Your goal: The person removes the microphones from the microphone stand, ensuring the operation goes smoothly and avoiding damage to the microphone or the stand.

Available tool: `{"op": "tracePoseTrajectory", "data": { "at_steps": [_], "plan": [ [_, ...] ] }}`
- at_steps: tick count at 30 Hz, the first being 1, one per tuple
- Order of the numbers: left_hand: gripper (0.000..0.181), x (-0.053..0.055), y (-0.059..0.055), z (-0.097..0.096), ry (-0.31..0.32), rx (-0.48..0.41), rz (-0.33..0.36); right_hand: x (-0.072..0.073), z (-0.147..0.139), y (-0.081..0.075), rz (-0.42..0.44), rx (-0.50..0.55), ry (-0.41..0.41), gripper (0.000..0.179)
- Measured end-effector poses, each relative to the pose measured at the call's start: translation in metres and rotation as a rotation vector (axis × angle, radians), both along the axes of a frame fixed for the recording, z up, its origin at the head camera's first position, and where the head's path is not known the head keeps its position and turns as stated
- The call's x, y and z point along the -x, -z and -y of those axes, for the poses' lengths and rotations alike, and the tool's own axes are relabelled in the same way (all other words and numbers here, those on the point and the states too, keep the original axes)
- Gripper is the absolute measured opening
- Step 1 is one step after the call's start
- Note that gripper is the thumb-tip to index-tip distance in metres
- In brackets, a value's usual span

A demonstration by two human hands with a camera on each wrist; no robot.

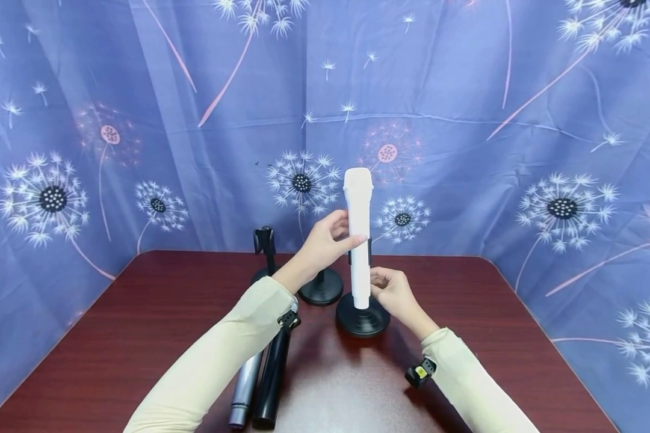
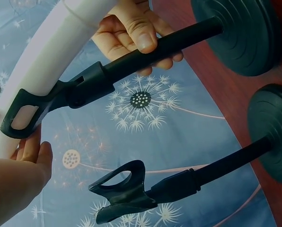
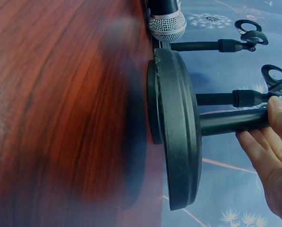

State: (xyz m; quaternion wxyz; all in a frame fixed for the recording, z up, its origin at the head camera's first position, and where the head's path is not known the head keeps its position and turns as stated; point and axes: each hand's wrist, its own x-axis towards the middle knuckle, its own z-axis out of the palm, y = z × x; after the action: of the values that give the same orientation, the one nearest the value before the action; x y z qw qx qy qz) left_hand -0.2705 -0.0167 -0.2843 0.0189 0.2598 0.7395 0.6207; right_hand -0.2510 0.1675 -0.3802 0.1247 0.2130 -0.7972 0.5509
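Note:
A white microphone [image 1: 359, 210] stands upright in the black clip [image 2: 44, 101] of a desk microphone stand. My left hand [image 1: 325, 243] holds the microphone at mid-body, its thumb across the front and its fingers behind. Lower down, my right hand [image 1: 396, 293] grips the stand's black pole [image 2: 167, 47] between thumb and fingers, as the left wrist view shows. The round black base [image 3: 181, 137] of this stand is below the right hand. From the head view, the microphone hides most of the pole.
Two more black stands, one with its base [image 1: 321, 290] close by and one with a bare clip [image 1: 264, 239], are to the left. A silver microphone [image 1: 245, 391] and a black microphone [image 1: 273, 385] lie by the left forearm. A patterned blue curtain [image 1: 222, 156] hangs behind the table [image 1: 141, 319].

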Motion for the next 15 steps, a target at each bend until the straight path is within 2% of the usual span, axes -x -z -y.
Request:
{"op": "tracePoseTrajectory", "data": {
  "at_steps": [3, 7, 15],
  "plan": [
    [0.045, 0.000, 0.001, 0.000, 0.007, -0.013, -0.019, -0.009, 0.003, -0.011, -0.010, -0.011, -0.001, 0.015],
    [0.044, -0.001, 0.000, 0.000, 0.004, -0.017, -0.035, -0.011, 0.003, -0.014, -0.016, -0.030, 0.003, 0.015],
    [0.042, -0.005, -0.001, 0.000, 0.008, -0.014, -0.069, -0.010, 0.001, -0.011, -0.009, -0.023, -0.026, 0.017]
  ]
}}
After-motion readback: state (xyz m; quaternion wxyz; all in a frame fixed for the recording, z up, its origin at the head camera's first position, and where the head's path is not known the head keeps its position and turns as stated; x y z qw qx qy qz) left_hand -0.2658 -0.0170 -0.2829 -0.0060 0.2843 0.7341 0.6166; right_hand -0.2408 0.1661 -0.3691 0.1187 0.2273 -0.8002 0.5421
